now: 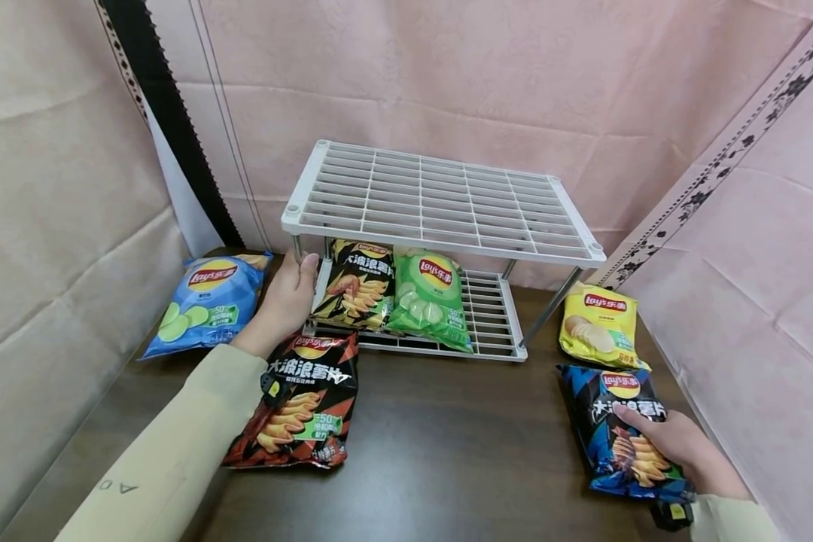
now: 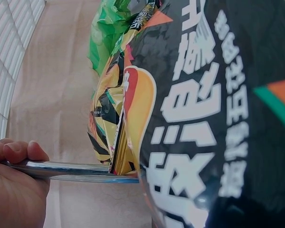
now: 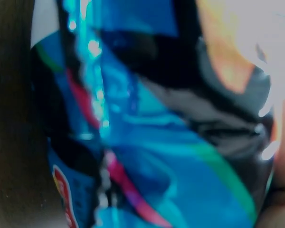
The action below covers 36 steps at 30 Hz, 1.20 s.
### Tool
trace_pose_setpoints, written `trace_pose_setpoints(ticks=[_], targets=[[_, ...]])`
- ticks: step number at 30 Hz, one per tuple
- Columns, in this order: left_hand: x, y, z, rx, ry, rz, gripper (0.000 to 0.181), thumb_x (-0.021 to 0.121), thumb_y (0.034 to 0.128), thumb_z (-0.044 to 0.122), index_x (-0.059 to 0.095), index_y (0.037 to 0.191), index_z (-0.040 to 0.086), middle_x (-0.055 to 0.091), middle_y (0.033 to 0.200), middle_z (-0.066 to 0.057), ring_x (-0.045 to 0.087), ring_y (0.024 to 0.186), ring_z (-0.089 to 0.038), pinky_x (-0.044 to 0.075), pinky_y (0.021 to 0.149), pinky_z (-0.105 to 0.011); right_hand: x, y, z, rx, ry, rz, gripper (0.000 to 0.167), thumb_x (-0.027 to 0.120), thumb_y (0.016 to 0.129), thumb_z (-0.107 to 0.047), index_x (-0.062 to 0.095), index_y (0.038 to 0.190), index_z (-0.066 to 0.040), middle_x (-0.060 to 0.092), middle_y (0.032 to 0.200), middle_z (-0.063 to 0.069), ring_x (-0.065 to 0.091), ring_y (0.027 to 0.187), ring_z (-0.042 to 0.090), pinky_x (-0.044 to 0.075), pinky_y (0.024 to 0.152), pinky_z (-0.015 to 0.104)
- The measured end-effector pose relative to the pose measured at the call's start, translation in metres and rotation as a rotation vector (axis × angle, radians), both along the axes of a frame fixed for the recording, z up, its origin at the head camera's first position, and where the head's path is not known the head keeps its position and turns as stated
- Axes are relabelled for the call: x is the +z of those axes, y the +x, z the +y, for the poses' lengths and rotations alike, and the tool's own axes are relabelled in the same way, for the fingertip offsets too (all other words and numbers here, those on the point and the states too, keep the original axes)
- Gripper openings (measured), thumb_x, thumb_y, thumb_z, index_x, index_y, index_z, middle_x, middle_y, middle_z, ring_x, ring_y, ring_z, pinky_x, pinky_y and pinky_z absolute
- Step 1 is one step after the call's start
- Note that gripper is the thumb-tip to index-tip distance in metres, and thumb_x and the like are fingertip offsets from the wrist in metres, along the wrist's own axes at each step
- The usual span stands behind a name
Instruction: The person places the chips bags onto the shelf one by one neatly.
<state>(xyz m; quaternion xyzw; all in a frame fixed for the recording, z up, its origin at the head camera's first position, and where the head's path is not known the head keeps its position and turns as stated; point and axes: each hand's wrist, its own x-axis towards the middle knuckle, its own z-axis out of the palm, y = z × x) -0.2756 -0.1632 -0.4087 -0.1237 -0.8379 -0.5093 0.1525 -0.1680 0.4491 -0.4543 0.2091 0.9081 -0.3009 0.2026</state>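
My left hand [image 1: 286, 301] grips the front left metal post [image 2: 80, 171] of a white two-tier rack [image 1: 440, 207]; its curled fingers show around the post in the left wrist view. On the rack's lower shelf lean a black-and-gold chip bag [image 1: 356, 290] and a green chip bag [image 1: 430, 301], side by side. A red-and-black chip bag [image 1: 305, 406] lies just in front, partly under the left wrist. At the right, my right hand [image 1: 680, 440] holds a blue-and-black chip bag [image 1: 623, 452], thumb across its front. The right wrist view shows that bag close and blurred.
A blue chip bag [image 1: 206, 305] stands at the left, beside the left forearm. Behind the held bag, a yellow chip bag [image 1: 599, 325] sits right of the rack. Cloth curtains [image 1: 447, 68] enclose the dark wooden table [image 1: 447, 436] at the back and sides.
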Motion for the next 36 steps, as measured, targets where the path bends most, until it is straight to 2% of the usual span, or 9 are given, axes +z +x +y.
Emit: trace_pose_setpoints(ticks=[5,12,15,18,21,24,27,32,36], targets=[[0.001,-0.002,0.0,-0.007,0.0,0.008,0.042,0.024,0.1057,0.042,0.038,0.097,0.004,0.044,0.073,-0.012,0.039,0.057,-0.028,0.035,0.055,-0.04,0.0,0.002,0.0,-0.01,-0.048,0.002,0.105,0.051,0.086,-0.071,0.029,0.129,0.021,0.061,0.097,0.022,0.062,0.077,0.022,0.053,0.07,0.039],[0.0,-0.003,0.001,-0.02,0.003,0.007,0.041,0.024,0.1058,0.042,0.037,0.097,0.004,0.044,0.072,-0.012,0.039,0.056,-0.028,0.035,0.054,-0.039,0.005,0.005,-0.003,0.002,0.017,-0.017,0.113,0.048,0.084,-0.076,0.025,0.131,0.024,0.047,0.116,0.04,0.057,0.092,0.036,0.049,0.079,0.049],[0.0,-0.003,0.002,-0.034,0.002,0.001,0.042,0.024,0.1057,0.043,0.036,0.097,0.004,0.043,0.072,-0.012,0.039,0.056,-0.028,0.035,0.055,-0.04,0.007,0.006,-0.005,-0.032,0.01,-0.016,0.114,0.049,0.082,-0.077,0.023,0.133,0.022,0.044,0.12,0.04,0.055,0.096,0.039,0.049,0.08,0.049],[0.0,-0.003,0.003,-0.032,-0.002,-0.007,0.042,0.023,0.1056,0.043,0.036,0.098,0.004,0.043,0.072,-0.012,0.039,0.056,-0.028,0.035,0.056,-0.04,0.009,0.008,-0.008,-0.03,0.006,0.026,0.112,0.052,0.083,-0.075,0.025,0.135,0.02,0.042,0.125,0.04,0.054,0.102,0.041,0.048,0.081,0.049],[0.0,-0.002,0.002,-0.016,-0.007,-0.017,0.043,0.023,0.1052,0.045,0.036,0.098,0.004,0.043,0.073,-0.012,0.039,0.057,-0.028,0.035,0.055,-0.04,0.009,0.009,-0.01,-0.011,0.038,0.055,0.113,0.052,0.083,-0.075,0.022,0.139,0.019,0.033,0.134,0.043,0.047,0.112,0.049,0.045,0.086,0.054],[-0.001,-0.002,0.001,-0.006,-0.009,-0.022,0.044,0.023,0.1048,0.046,0.037,0.099,0.005,0.044,0.073,-0.012,0.04,0.058,-0.028,0.036,0.056,-0.039,0.01,0.01,-0.012,-0.005,0.06,0.055,0.119,0.051,0.082,-0.076,0.018,0.139,0.022,0.026,0.136,0.046,0.042,0.116,0.053,0.043,0.087,0.058],[-0.001,-0.002,0.001,-0.009,-0.009,-0.018,0.043,0.023,0.105,0.045,0.037,0.099,0.005,0.044,0.074,-0.012,0.04,0.059,-0.028,0.036,0.056,-0.04,0.01,0.01,-0.013,-0.029,0.056,0.053,0.124,0.051,0.08,-0.078,0.012,0.14,0.022,0.023,0.138,0.045,0.037,0.12,0.055,0.04,0.09,0.06],[-0.001,-0.002,0.0,-0.013,-0.003,-0.013,0.042,0.024,0.1052,0.045,0.037,0.099,0.005,0.044,0.074,-0.012,0.041,0.059,-0.028,0.036,0.056,-0.04,0.013,0.01,-0.013,-0.094,0.023,0.038,0.132,0.051,0.077,-0.081,-0.007,0.141,0.019,0.005,0.142,0.047,0.017,0.128,0.061,0.028,0.098,0.067],[-0.001,-0.001,-0.001,-0.013,-0.003,-0.014,0.042,0.023,0.1053,0.044,0.037,0.098,0.005,0.043,0.073,-0.012,0.039,0.058,-0.029,0.035,0.055,-0.04,0.016,0.012,-0.017,-0.108,-0.004,0.069,0.128,0.052,0.079,-0.078,-0.004,0.142,0.019,0.012,0.142,0.045,0.028,0.123,0.057,0.034,0.095,0.065]])
